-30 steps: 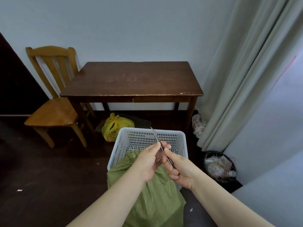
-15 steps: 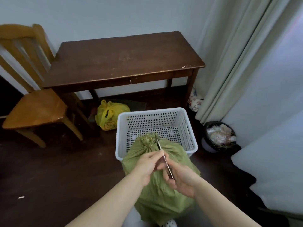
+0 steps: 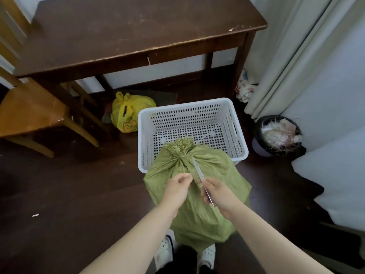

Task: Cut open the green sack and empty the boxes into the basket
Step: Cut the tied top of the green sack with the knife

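Note:
A green woven sack (image 3: 199, 212) stands on the floor in front of me, its frayed neck (image 3: 180, 147) tied shut and leaning over the near rim of an empty white perforated basket (image 3: 235, 135). My right hand (image 3: 221, 194) grips a slim metal knife (image 3: 199, 173), blade pointing up toward the sack's knot. My left hand (image 3: 176, 186) hovers over the sack just left of the blade, fingers curled and pinched together; whether it pinches sack fabric is unclear. No boxes are visible.
A dark wooden table (image 3: 138, 30) stands beyond the basket, a wooden chair (image 3: 29, 111) to its left. A yellow plastic bag (image 3: 128, 113) lies under the table. A black bin (image 3: 276, 135) of rubbish and a curtain (image 3: 286, 56) are on the right.
The view has tilted down and closer to the sack. My two hands have drawn slightly apart, and the knife now points at the knot.

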